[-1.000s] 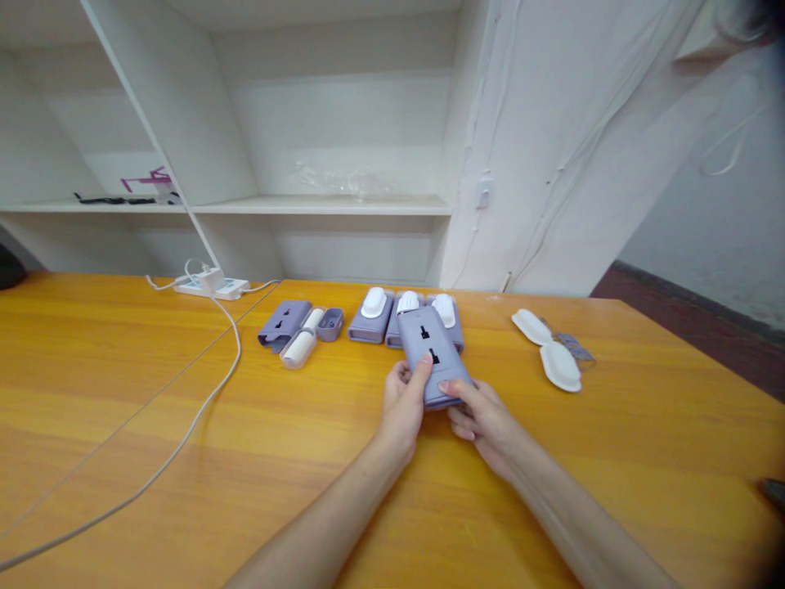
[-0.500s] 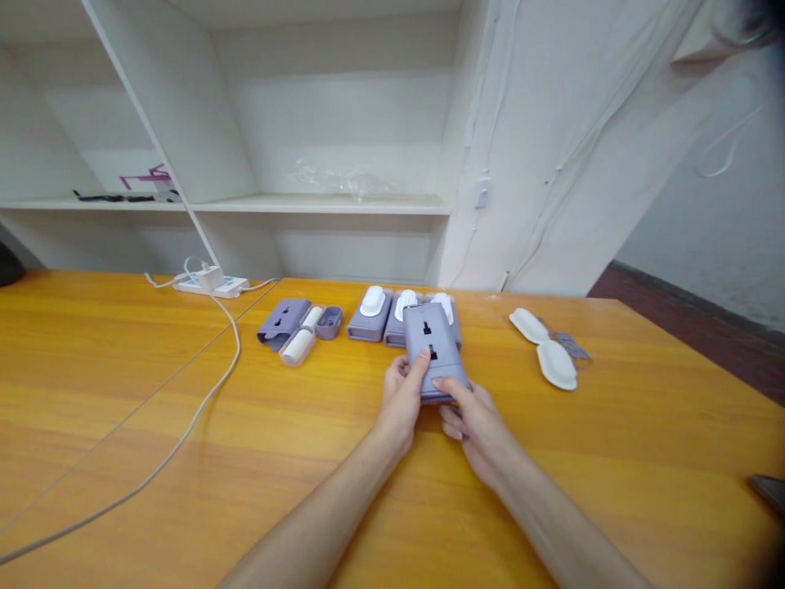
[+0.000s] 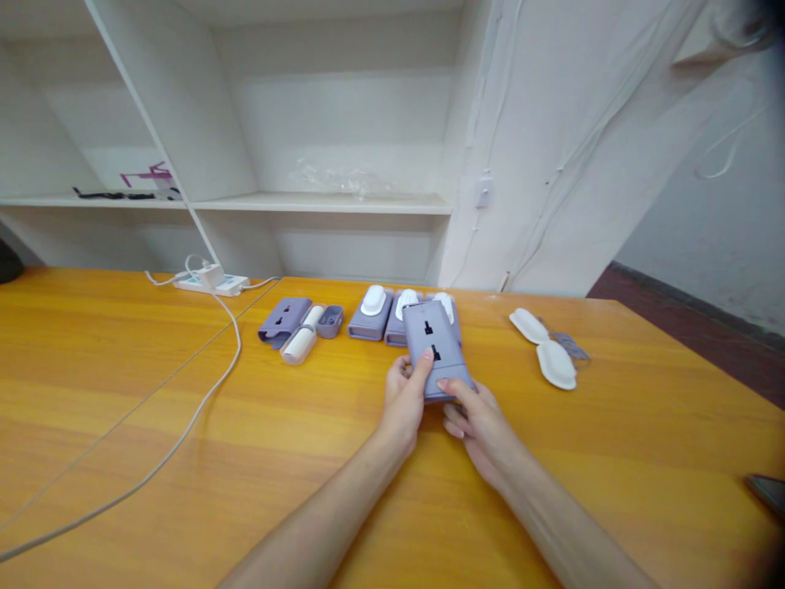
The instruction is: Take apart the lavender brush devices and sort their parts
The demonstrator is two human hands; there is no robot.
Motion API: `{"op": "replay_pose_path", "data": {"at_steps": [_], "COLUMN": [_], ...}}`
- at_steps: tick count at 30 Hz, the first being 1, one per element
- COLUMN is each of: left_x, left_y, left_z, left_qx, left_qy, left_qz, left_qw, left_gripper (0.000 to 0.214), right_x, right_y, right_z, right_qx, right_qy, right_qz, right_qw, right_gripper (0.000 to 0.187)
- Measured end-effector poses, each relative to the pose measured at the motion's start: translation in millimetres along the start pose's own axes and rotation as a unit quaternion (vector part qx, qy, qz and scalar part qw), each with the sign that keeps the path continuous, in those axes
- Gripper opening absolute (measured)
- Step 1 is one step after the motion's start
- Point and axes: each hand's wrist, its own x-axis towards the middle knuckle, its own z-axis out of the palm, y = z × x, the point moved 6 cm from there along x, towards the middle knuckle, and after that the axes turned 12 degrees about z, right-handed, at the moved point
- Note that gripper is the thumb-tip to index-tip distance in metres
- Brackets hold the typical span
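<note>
Over the last second very little shifts on my feed: the purple case [image 3: 434, 348] sat a touch straighter half a second ago and now leans to the right again, its far end over the row of purple units with white caps [image 3: 371, 315] behind it. From that I judge the work is at the same step, since the case looks just as it did, in one piece, with the two dark slots on its upper face turned up at me. It is off the desk [image 3: 184, 458], held between both hands just in front of that row. The left hand [image 3: 403, 405] comes in from below with the wrist straight, its grip closed on the left edge of the case, thumb laid along the face near the lower slot and fingers curled behind. The right hand [image 3: 482, 425] closes its grip on the lower end, thumb across the top edge and fingers tucked underneath; I cannot tell for sure whether those fingers press on the back or only cradle it. To the left lie an open case with a white roller [image 3: 298, 343] and a power strip [image 3: 212, 284]; two white shells [image 3: 555, 360] rest off to the right.
</note>
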Motion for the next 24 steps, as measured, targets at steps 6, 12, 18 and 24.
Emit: {"op": "replay_pose_path", "data": {"at_steps": [6, 12, 18, 24], "left_x": [2.3, 1.2, 1.0, -1.2], "left_y": [5.3, 14.9, 21.4, 22.7], "left_z": [-1.1, -4.6, -8.0, -7.8], "left_qx": [-0.008, 0.049, 0.042, 0.024], "left_qy": [-0.013, -0.071, -0.170, -0.193], "left_qz": [0.014, 0.029, -0.001, -0.026], "left_qw": [1.000, 0.996, 0.985, 0.981], "left_gripper": [0.047, 0.043, 0.053, 0.050], "right_x": [2.9, -1.1, -2.9, -1.9], "right_y": [4.2, 3.1, 1.6, 2.1], "right_z": [-2.9, 0.8, -1.4, -3.9], "right_qx": [0.023, -0.024, -0.008, 0.001], "right_qy": [0.003, -0.108, -0.107, -0.101], "right_qz": [-0.015, 0.019, 0.019, 0.019], "right_qw": [1.000, 0.994, 0.994, 0.995], "right_gripper": [0.029, 0.035, 0.037, 0.035]}}
